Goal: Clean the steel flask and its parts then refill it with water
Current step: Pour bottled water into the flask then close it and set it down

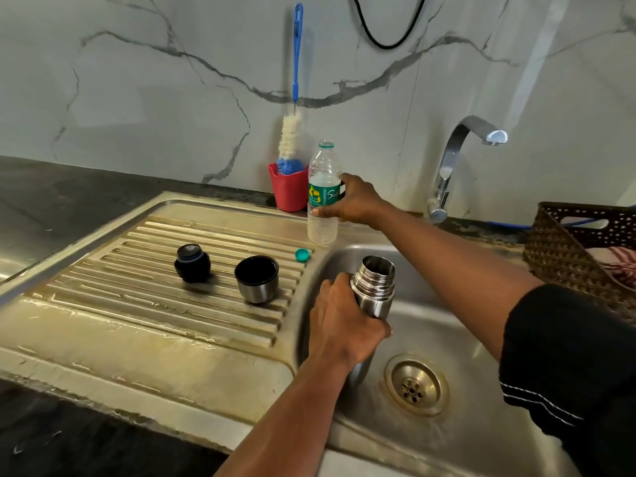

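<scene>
- The left hand [339,325] has its fingers wrapped round the body of the steel flask [375,287], clamped just below the threaded neck; the flask is held over the sink basin [481,339], probably so that any spill runs to the drain [414,385]
- The flask's mouth is uncovered and points up and slightly away, so its inside cannot be seen
- The right hand [354,201] reaches across and grips the plastic water bottle [321,194] round its green label, thumb in front; the bottle is upright at the back edge of the drainboard [103,304], and whether its base touches the steel is unclear
- The bottle is uncapped, and its green cap [302,255] lies just beside it on the drainboard; the water level is hard to read
- The flask's cup [257,278] stands mouth up on the ribs and looks empty, with the dark stopper [192,263] near it, both set aside from the basin
- A red holder [287,191] against the wall carries a bottle brush [290,139]
- The refill looks like the step in hand
</scene>
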